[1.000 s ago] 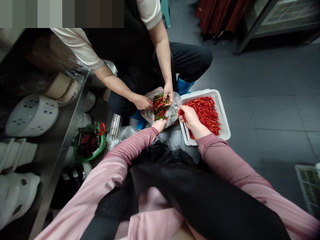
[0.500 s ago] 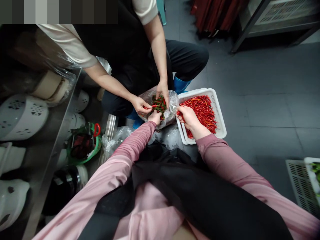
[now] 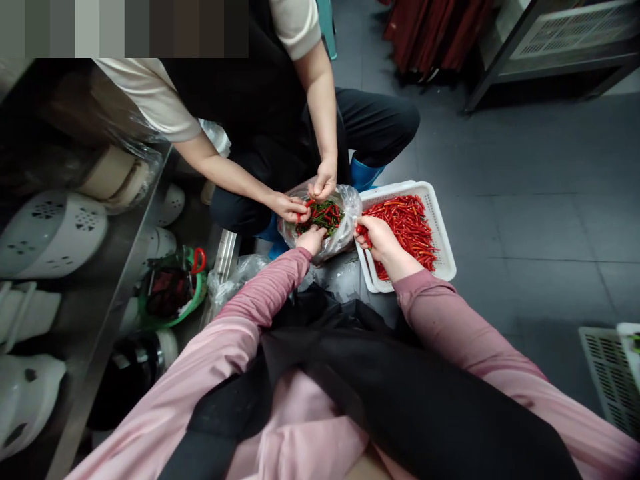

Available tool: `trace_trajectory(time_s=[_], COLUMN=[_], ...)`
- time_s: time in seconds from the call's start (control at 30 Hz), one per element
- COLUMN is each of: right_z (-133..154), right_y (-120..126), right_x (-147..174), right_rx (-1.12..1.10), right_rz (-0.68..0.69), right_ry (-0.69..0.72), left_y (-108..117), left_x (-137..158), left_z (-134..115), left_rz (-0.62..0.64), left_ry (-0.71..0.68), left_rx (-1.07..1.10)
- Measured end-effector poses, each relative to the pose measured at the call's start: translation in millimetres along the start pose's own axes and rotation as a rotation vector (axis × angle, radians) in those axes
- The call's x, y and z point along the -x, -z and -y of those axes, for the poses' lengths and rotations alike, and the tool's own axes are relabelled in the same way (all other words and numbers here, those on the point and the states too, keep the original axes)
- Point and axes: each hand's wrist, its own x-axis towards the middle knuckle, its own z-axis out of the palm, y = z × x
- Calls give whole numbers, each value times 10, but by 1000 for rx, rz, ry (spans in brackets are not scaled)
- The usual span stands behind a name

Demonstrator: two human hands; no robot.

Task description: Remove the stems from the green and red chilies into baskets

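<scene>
My left hand (image 3: 312,241) reaches into the near side of a clear plastic bag (image 3: 349,200) of red chili peppers with green stems (image 3: 327,217). Its fingers are bent and pressed in among the peppers; what they hold is hidden. My right hand (image 3: 379,235) is closed around several red chili peppers (image 3: 363,233), whose ends stick out of the fist. It hovers over the left rim of a white plastic basket (image 3: 444,257), which holds a heap of stemless-looking red chili peppers (image 3: 407,223).
Across from me a person's hands (image 3: 290,207) work over the same bag, one with a red pepper. Steel shelving (image 3: 107,313) with white pots stands at left, beside a green basket (image 3: 193,303). A metal rack (image 3: 520,67) and another crate (image 3: 603,373) are at right.
The other person's right-side hand has lifted and drawn back from the peppers, uncovering more of them. My left hand has shifted only slightly; my right fist stays by the basket rim.
</scene>
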Motion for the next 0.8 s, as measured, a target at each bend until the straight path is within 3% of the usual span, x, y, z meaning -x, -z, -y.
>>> trace_trajectory(time_s=[0.1, 0.57, 0.8], right_z=[-7, -25, -20], right_y=[3, 33, 29], right_x=[18, 39, 52], right_rx=[17, 64, 88], right_rz=[13, 13, 21], right_ry=[20, 60, 75], left_y=[-59, -178, -61], left_x=[69, 21, -157], left_z=[-122, -177, -27], left_rz=[98, 61, 109], left_ry=[-35, -89, 39], left_rx=[-85, -176, -69])
